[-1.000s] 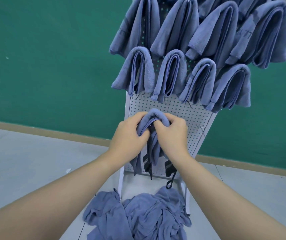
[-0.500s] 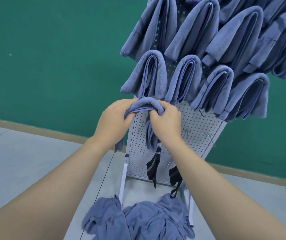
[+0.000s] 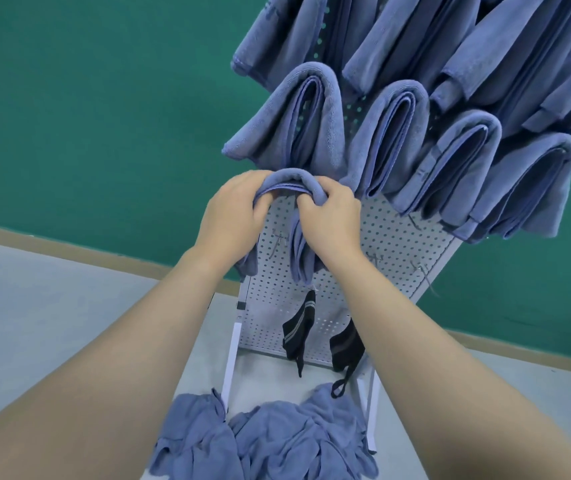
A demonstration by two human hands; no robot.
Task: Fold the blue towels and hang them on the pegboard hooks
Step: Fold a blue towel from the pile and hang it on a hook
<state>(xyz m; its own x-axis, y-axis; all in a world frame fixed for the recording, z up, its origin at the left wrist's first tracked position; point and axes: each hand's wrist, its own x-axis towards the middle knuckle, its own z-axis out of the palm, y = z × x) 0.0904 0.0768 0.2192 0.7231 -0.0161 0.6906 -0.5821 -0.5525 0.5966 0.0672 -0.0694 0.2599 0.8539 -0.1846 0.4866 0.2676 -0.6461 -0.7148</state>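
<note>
So the folded blue towel point(image 3: 289, 180) is held up against the white pegboard point(image 3: 391, 244), arched over in a hump right under the bottom row of hung towels point(image 3: 381, 140), with its two loose ends dangling down on either side. The left hand point(image 3: 232, 216) has its fingers curled around the left side of the hump, thumb tucked underneath, and the right hand point(image 3: 332, 216) is doing the same on the right side, fingers wrapped into the fold, so both hands are gripping that one towel. Can't really tell if it's actually sitting on a hook, since the hands and cloth cover that spot. A few bare wire hooks point(image 3: 422, 271) stick out of the board to the right of the hands, and there's one point(image 3: 277, 244) just below the left hand too. Above, the board is packed with more folded blue towels in overlapping rows, running off the top of the view. Lower down, two black straps point(image 3: 297, 330) with grey stripes hang off the board. At the foot of the stand there's a crumpled pile of unfolded blue towels point(image 3: 277, 441) on the light grey floor point(image 3: 52, 306). Green wall point(image 3: 86, 116) behind everything, with a tan baseboard along the bottom.
</note>
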